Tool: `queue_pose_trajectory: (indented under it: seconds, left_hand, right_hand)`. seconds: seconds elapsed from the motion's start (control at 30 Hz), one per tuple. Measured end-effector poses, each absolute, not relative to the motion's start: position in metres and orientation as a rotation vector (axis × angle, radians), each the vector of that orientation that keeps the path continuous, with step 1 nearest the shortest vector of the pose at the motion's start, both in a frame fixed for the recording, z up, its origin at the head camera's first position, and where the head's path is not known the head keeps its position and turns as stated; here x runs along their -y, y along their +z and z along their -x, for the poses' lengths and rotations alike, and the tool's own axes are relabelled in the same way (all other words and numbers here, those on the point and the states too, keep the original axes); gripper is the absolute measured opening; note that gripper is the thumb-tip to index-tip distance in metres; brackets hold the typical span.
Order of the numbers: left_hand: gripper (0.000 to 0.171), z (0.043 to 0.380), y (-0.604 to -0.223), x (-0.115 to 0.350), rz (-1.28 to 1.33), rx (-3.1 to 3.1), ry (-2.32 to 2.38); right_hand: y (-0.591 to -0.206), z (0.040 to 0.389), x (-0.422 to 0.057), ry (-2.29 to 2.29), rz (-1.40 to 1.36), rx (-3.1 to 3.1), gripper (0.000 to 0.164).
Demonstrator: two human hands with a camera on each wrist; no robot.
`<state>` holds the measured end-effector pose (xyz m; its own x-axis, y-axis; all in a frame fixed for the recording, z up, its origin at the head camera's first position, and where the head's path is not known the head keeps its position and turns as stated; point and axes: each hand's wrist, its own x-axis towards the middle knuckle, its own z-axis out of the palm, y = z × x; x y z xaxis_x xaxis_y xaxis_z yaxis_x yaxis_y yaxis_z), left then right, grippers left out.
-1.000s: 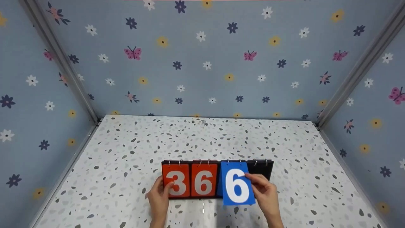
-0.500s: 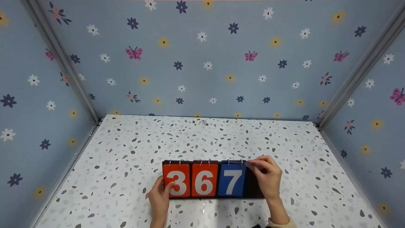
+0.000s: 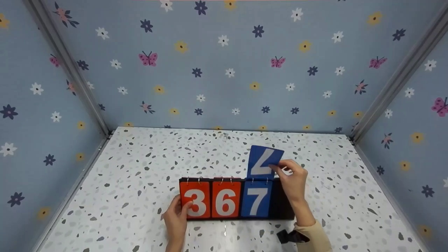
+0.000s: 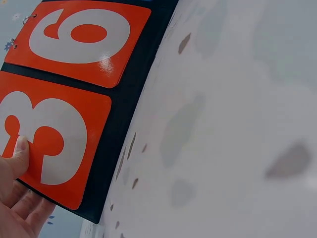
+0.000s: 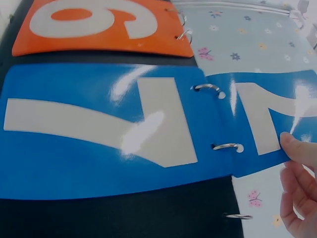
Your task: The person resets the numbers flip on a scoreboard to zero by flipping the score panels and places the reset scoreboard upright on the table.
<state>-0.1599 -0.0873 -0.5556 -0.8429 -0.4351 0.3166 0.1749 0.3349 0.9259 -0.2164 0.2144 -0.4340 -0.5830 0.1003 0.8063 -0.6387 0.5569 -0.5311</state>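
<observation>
A black flip scoreboard (image 3: 282, 206) stands near the front of the table, its cards hung on metal rings (image 5: 210, 88). My left hand (image 3: 176, 218) grips its left end, the thumb lying over the red 3 card (image 4: 69, 129). Beside that hangs a red 6 card (image 3: 225, 201). A blue 7 card (image 3: 257, 202) lies against the board in the third place. Above it, a turned-up blue card (image 3: 261, 161) shows an upside-down 7. Between thumb and fingers my right hand (image 3: 294, 178) pinches that raised card at its right edge. The board's fourth place shows bare black.
The white speckled table (image 3: 224, 150) reaches back to a blue flowered wall (image 3: 224, 87). Similar side panels rise at left and right. A black strap piece (image 3: 292, 237) is at the right sleeve (image 3: 311, 236).
My right hand has lifted a blue 6 card up over the rings, uncovering the 7 card beneath. The raised card now stands above the board. My left hand has stayed in place.
</observation>
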Motion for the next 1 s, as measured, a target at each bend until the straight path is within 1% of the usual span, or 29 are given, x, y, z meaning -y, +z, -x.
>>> queue_pose_trajectory:
  seconds: [0.17,0.4,0.7,0.8,1.0]
  left_hand:
    - [0.028,0.160,-0.556,0.086,-0.242,2.092,-1.539]
    - [0.030,0.159,-0.556,0.087,-0.247,2.123,-1.537]
    - [0.029,0.161,-0.556,0.088,-0.287,2.172,-1.547]
    - [0.029,0.161,-0.555,0.088,-0.287,2.171,-1.536]
    - [0.027,0.160,-0.555,0.089,-0.242,2.115,-1.536]
  right_hand:
    - [-0.438,0.228,-0.215,1.028,-0.407,1.992,0.011]
    - [-0.442,0.237,-0.212,0.966,-0.366,2.028,0.014]
    - [-0.447,0.243,-0.209,0.898,-0.315,2.154,0.013]
    - [-0.447,0.244,-0.209,0.892,-0.300,2.231,0.018]
    - [-0.446,0.243,-0.208,0.888,-0.240,2.362,0.031]
